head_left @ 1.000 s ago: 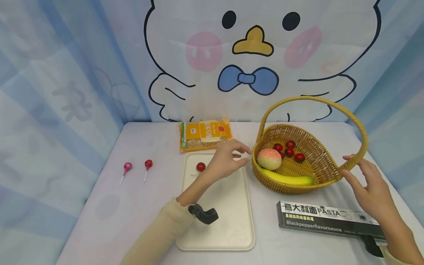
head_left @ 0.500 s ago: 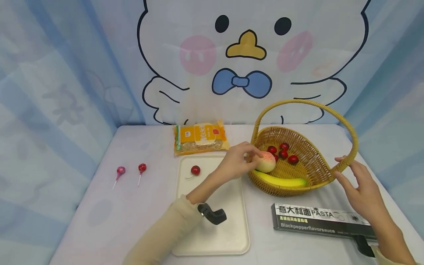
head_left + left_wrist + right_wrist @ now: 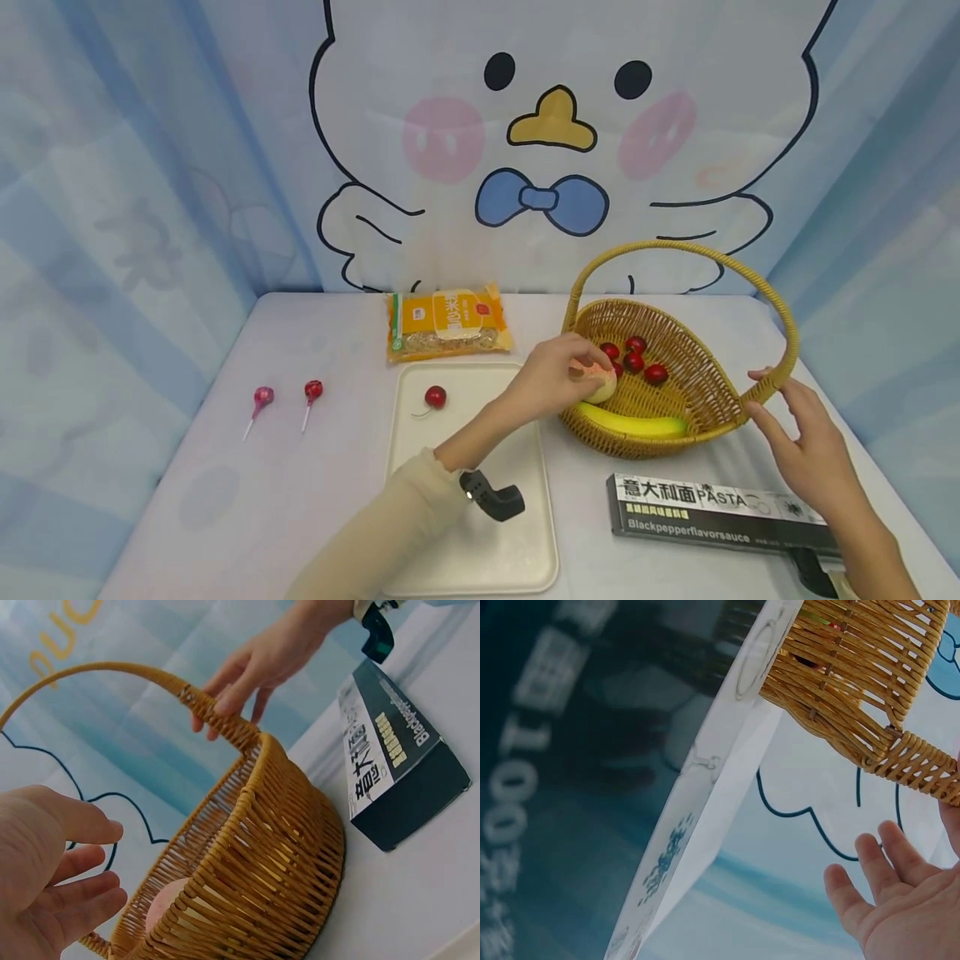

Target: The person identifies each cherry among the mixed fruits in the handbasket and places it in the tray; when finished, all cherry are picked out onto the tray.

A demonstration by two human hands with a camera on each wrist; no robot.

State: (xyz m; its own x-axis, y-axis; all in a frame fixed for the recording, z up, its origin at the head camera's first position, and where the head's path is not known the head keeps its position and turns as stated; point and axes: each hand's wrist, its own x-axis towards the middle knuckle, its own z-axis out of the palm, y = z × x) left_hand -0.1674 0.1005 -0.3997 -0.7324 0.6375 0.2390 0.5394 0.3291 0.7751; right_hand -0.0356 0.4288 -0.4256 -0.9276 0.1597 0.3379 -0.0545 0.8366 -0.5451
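Observation:
My left hand (image 3: 558, 375) is over the left end of a wicker basket (image 3: 701, 433), with its thumb and fingers spread about a peach (image 3: 602, 392) and partly hiding it. In the left wrist view, a gap shows between the fingertips and the peach (image 3: 166, 901). Beside the peach lie a banana (image 3: 637, 423) and several red cherries (image 3: 633, 361). At the basket's right side, my right hand (image 3: 806, 442) holds the foot of the arched handle (image 3: 776, 371) between thumb and fingers; in the right wrist view its other fingers stand apart from the wicker.
A cream tray (image 3: 480, 533) with one cherry (image 3: 435, 397) lies left of the basket. Behind it is an orange grain packet (image 3: 448, 323). Two lollipops (image 3: 262, 397) lie at the left. A black pasta box (image 3: 712, 517) lies in front of the basket.
My left hand has moved right, from outside the basket to over the peach. My right hand stays at the handle. The head view has shifted slightly.

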